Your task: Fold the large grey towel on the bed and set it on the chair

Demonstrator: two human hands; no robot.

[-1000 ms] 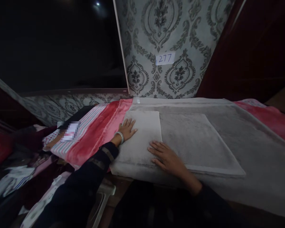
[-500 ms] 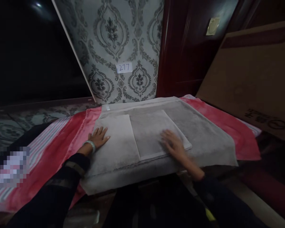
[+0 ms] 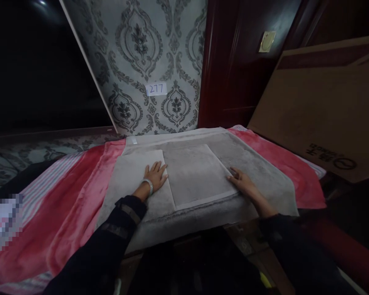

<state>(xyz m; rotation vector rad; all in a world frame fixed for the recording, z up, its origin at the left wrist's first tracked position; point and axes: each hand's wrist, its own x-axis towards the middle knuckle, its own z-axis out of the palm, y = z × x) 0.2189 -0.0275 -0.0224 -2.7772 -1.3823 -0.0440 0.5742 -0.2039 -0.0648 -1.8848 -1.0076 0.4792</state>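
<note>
Left hand (image 3: 154, 179) and right hand (image 3: 242, 182) at a folded grey cloth (image 3: 198, 176) lying on a grey spread (image 3: 264, 174).
I'd say flat, even palm pressure keeps the fold smooth, with light fingers at the edge. The cloth lies under the left hand, fingers fanned; its right edge meets the loosely curled right hand, though whether that hand pinches it, I cannot tell.

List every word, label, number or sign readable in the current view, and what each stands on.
"277": handwritten on a white paper label on the patterned wall.
Dark printing and a round logo on the cardboard box: too small and blurred to read.
White tag on the grey cloth: no text can be made out.
Pixelated patch at the left edge: unreadable.
</note>
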